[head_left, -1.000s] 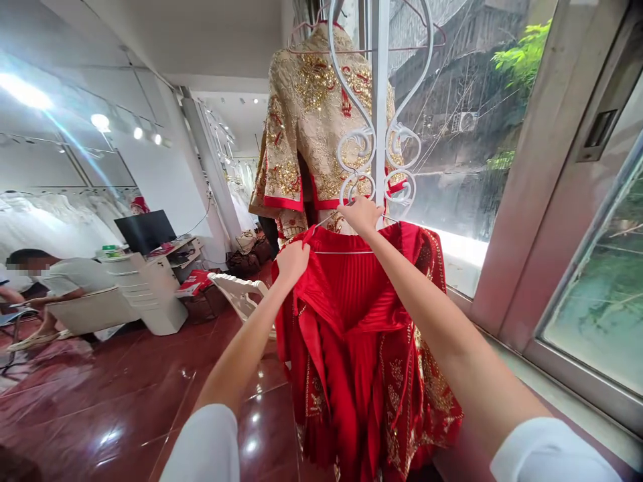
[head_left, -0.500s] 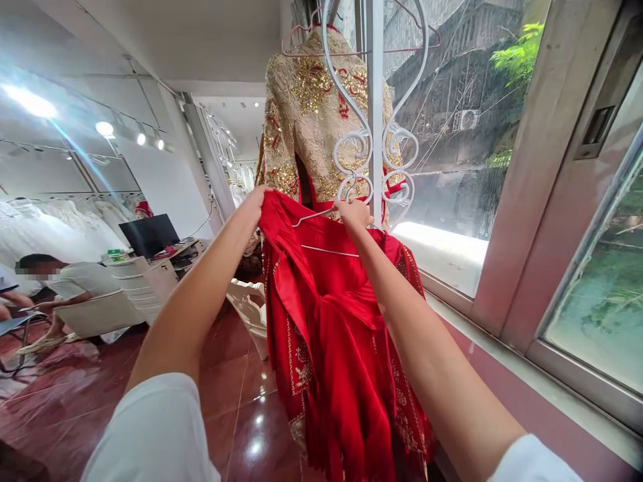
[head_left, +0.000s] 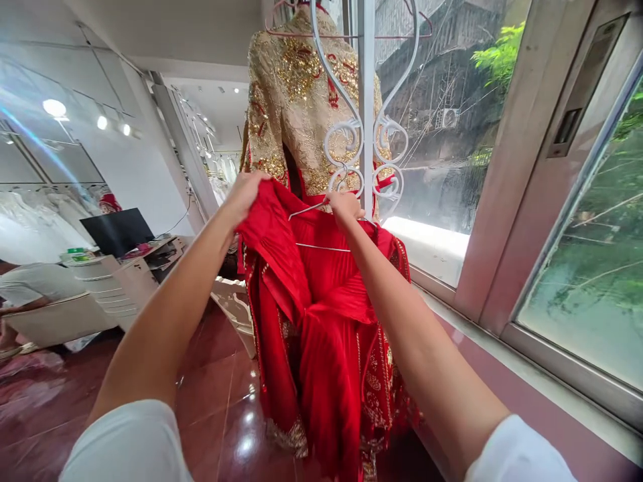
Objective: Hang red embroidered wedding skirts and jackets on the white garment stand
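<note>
In front of me hangs a red skirt (head_left: 331, 355) with gold embroidered panels. A thin wire hanger (head_left: 321, 247) shows inside its waist, angled upward on the right. My left hand (head_left: 245, 198) is closed on the skirt's top left edge and pulls it outward. Closed around the hanger just below its hook is my right hand (head_left: 345, 205); its fingertips are partly hidden. Behind the skirt, a gold sequined jacket (head_left: 314, 107) with red trim hangs on a pinkish hanger (head_left: 301, 33).
A white scrolled metal stand (head_left: 368, 107) rises in front of the jacket. Windows (head_left: 442, 134) line the right side. At left are a pale chair (head_left: 235, 308), a desk with a black monitor (head_left: 117, 230), a seated person (head_left: 35, 284) and racked white gowns (head_left: 30, 224).
My view has turned slightly right, so everything sits further left. My left hand has drawn the skirt's left top edge outward. My right hand stays at the hanger.
</note>
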{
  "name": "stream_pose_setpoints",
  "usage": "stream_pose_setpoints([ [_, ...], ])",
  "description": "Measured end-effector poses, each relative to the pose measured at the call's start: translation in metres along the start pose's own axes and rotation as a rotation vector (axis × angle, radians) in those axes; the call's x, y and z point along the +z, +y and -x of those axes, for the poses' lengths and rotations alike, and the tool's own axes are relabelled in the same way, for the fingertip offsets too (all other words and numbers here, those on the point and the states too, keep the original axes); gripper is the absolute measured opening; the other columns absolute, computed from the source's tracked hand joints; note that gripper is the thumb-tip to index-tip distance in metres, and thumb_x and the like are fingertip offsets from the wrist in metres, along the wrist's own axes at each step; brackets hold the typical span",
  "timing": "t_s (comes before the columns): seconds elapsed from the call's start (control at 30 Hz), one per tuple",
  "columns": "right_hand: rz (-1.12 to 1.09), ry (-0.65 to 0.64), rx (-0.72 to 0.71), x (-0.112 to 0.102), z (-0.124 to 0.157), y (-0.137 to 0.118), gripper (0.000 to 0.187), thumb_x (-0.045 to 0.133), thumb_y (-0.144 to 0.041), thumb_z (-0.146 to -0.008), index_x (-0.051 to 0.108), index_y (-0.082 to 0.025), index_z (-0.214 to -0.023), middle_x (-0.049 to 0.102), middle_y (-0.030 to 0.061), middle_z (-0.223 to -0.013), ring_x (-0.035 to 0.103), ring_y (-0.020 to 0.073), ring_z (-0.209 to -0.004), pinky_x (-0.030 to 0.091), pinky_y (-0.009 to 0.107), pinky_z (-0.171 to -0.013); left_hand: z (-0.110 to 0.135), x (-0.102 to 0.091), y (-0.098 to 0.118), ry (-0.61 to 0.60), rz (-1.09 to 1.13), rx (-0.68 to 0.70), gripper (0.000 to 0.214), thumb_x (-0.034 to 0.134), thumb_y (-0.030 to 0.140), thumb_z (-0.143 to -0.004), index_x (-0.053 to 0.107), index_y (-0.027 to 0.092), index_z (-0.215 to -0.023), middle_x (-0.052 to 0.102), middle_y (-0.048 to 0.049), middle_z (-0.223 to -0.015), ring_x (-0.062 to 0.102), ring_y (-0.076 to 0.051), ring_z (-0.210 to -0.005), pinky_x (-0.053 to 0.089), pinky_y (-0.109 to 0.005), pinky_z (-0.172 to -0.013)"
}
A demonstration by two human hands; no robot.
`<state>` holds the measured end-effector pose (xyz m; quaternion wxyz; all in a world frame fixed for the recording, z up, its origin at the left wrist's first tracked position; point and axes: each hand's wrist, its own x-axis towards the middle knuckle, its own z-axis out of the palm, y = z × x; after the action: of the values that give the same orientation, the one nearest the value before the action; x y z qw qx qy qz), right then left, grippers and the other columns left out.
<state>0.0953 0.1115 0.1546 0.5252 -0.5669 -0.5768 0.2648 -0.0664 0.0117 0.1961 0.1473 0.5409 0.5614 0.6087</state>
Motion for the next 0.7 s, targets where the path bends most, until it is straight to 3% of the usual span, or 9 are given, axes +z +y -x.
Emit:
stream_pose_setpoints([
  [0.07,0.027,-0.034,-0.051,-0.002,-0.002,0.003,0.022,0.06,-0.038,-0.064,0.066,-0.018,-0.071,0.065,0.0055,-0.085,0.058,0.0255,-0.09,0.034,0.043,-0.087,0.026,0.012,-0.013,-0.012,-0.021,-0.003,0.019,0.053,0.026,-0.076,0.047,0.016,-0.061,0.042,0.0065,-0.044,0.037,-0.007,-0.04,0.029,-0.021,-0.044],
  [0.2,0.083,-0.028,-0.147,-0.004,-0.006,0.012,0.02,0.058,-0.039,-0.066,0.064,-0.02,-0.068,0.064,0.003,-0.076,0.059,0.0243,-0.087,0.033,0.044,-0.089,0.055,0.014,-0.051,-0.3,-0.2,-0.095,0.038,0.051,0.045,-0.08,0.051,0.016,-0.055,0.053,0.0,-0.049,0.048,-0.012,-0.043,0.035,-0.024,-0.047],
  [0.27,0.122,-0.001,-0.174,-0.003,-0.007,0.014,0.022,0.057,-0.04,-0.067,0.063,-0.02,-0.07,0.065,0.0038,-0.077,0.059,0.0251,-0.087,0.034,0.044,-0.089,0.052,-0.001,-0.073,-0.209,-0.337,0.025,0.042,0.044,0.051,-0.082,0.053,0.017,-0.06,0.06,-0.0026,-0.057,0.055,-0.014,-0.051,0.042,-0.026,-0.054],
  [0.33,0.172,0.029,-0.212,-0.001,-0.006,0.017,0.025,0.057,-0.043,-0.068,0.063,-0.018,-0.073,0.065,0.0053,-0.079,0.059,0.0259,-0.087,0.035,0.044,-0.088,0.04,-0.017,-0.097,0.02,-0.394,0.203,0.034,0.047,0.048,-0.082,0.057,0.017,-0.073,0.065,-0.0037,-0.074,0.06,-0.016,-0.067,0.046,-0.028,-0.068],
  [0.4,0.218,0.063,-0.261,0.001,-0.004,0.02,0.03,0.056,-0.045,-0.07,0.062,-0.017,-0.077,0.065,0.007,-0.081,0.059,0.0265,-0.087,0.036,0.044,-0.087,0.03,-0.026,-0.12,0.064,-0.33,0.244,0.031,0.049,0.045,-0.081,0.059,0.017,-0.09,0.067,-0.0059,-0.094,0.061,-0.017,-0.087,0.045,-0.031,-0.084],
  [0.5,0.246,0.121,-0.353,0.003,0.003,0.028,0.035,0.056,-0.044,-0.072,0.062,-0.013,-0.087,0.064,0.011,-0.091,0.057,0.0277,-0.092,0.037,0.045,-0.088,0.024,-0.024,-0.149,-0.091,-0.107,0.135,0.04,0.05,0.044,-0.08,0.058,0.015,-0.105,0.064,-0.0092,-0.112,0.057,-0.019,-0.105,0.041,-0.035,-0.096],
  [0.63,0.249,0.247,-0.502,0.0,0.015,0.041,0.051,0.055,-0.034,-0.076,0.05,-0.008,-0.119,0.054,0.019,-0.117,0.048,0.03,-0.11,0.032,0.047,-0.095,0.029,-0.016,-0.168,-0.219,0.105,-0.052,0.051,0.065,0.048,-0.07,0.06,0.014,-0.107,0.066,-0.01,-0.111,0.061,-0.023,-0.103,0.044,-0.038,-0.096],
  [0.7,0.242,0.247,-0.536,-0.003,0.019,0.044,0.058,0.052,-0.032,-0.079,0.039,-0.009,-0.13,0.048,0.0207,-0.124,0.043,0.0309,-0.115,0.03,0.05,-0.097,0.03,-0.017,-0.173,-0.297,0.213,-0.191,0.051,0.063,0.055,-0.07,0.063,0.015,-0.103,0.067,-0.0105,-0.109,0.062,-0.024,-0.101,0.045,-0.039,-0.094],
])
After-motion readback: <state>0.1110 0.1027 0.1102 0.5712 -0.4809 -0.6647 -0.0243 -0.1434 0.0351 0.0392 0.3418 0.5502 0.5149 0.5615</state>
